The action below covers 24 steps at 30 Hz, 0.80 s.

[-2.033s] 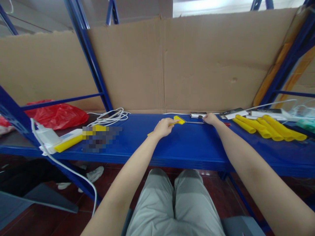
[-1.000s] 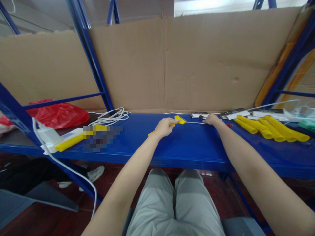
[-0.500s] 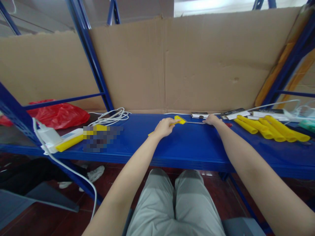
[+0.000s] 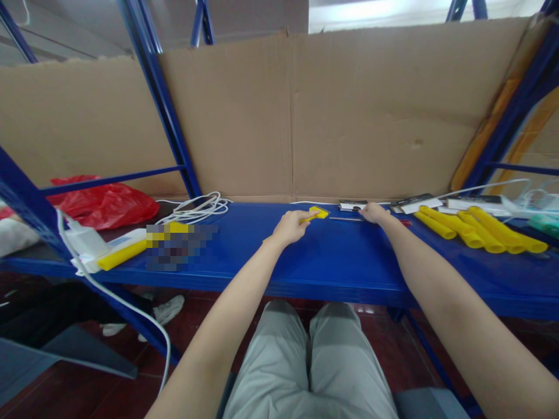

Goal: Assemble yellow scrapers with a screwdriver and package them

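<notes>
My left hand [image 4: 290, 227] is closed around a yellow tool with a flared, wedge-shaped head [image 4: 320, 213]. The head sticks out past my fingers to the right, and a bit of the yellow handle shows behind my wrist. My right hand [image 4: 374, 213] grips a screwdriver with a long thin metal shaft [image 4: 345, 219]. Its red handle [image 4: 406, 223] shows on the far side of my wrist. The shaft points left at the yellow head, with its tip close beside it. Both hands are low over the blue shelf [image 4: 323, 256].
Several yellow tubular pieces [image 4: 489, 233] lie at the right, before flat boxes [image 4: 476, 202]. A small black-and-white box [image 4: 351, 205] sits behind my right hand. At left are a coiled white cable [image 4: 205, 206], a power strip [image 4: 89, 256] and a red bag [image 4: 109, 203]. Cardboard [image 4: 227, 116] lines the back.
The screwdriver tip now shows a small gap from the yellow head, where it looked in contact before. Both hands stay nearly in place. Something whitish has appeared at the far left edge.
</notes>
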{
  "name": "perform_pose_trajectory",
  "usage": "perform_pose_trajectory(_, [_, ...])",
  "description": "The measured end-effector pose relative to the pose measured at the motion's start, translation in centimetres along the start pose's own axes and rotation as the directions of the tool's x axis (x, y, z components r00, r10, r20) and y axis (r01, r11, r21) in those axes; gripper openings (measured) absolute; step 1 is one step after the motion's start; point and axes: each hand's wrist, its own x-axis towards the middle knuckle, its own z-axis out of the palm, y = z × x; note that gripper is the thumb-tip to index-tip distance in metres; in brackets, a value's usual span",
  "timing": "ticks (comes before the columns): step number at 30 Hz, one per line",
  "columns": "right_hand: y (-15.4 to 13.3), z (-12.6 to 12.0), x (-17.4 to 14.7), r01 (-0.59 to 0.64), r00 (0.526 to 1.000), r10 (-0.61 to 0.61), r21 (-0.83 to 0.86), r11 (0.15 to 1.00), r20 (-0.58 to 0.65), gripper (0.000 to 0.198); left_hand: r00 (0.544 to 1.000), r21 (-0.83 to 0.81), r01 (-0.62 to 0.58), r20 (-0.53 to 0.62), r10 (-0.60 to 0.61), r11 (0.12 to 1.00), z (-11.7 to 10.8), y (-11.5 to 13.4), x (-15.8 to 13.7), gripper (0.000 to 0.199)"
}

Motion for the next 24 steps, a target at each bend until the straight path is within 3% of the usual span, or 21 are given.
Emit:
perform_pose_trajectory(4, [-0.5, -0.4, -0.7, 0.027, 0.998, -0.025, 0.035, 0.999, -0.053, 0.030, 0.998, -0.201, 0.010, -0.060, -0.023, 0.979, -0.2, 0.1, 0.2, 0.045])
perform_pose_trajectory(7, [-0.7, -0.4, -1.0, 0.052, 0.995, -0.046, 0.057, 0.997, -0.092, 0.031, 0.992, -0.419, 0.076, -0.056, -0.109, 0.905, -0.5, 0.3, 0.4, 0.045])
perform_pose_trajectory(9, [-0.8, -0.4, -1.2, 0.057, 0.993, -0.049, 0.075, 0.996, -0.108, 0.031, 0.981, -0.574, 0.135, -0.039, -0.191, 0.808, -0.8, 0.4, 0.5, 0.048])
perform_pose_trajectory(13, [-0.9, -0.4, -1.5, 0.050, 0.994, -0.040, 0.103, 0.993, -0.099, 0.030, 0.943, -0.816, 0.235, 0.059, -0.329, 0.528, -1.4, 1.1, 0.5, 0.060])
perform_pose_trajectory(16, [-0.9, -0.3, -1.7, 0.080, 0.992, -0.065, 0.144, 0.986, -0.110, 0.026, 0.886, -0.868, 0.367, 0.216, -0.411, 0.336, -1.7, 1.6, 0.3, 0.064])
perform_pose_trajectory(19, [-1.4, -0.4, -1.8, 0.168, 0.979, -0.133, 0.241, 0.956, -0.156, 0.022, 0.828, -0.860, 0.470, 0.353, -0.435, 0.197, -1.6, 1.6, 0.2, 0.066])
perform_pose_trajectory(24, [-3.9, -0.6, -3.0, 0.367, 0.927, -0.263, 0.509, 0.779, -0.266, 0.022, 0.776, -0.813, 0.571, 0.489, -0.399, 0.115, -1.1, 0.5, 0.2, 0.069])
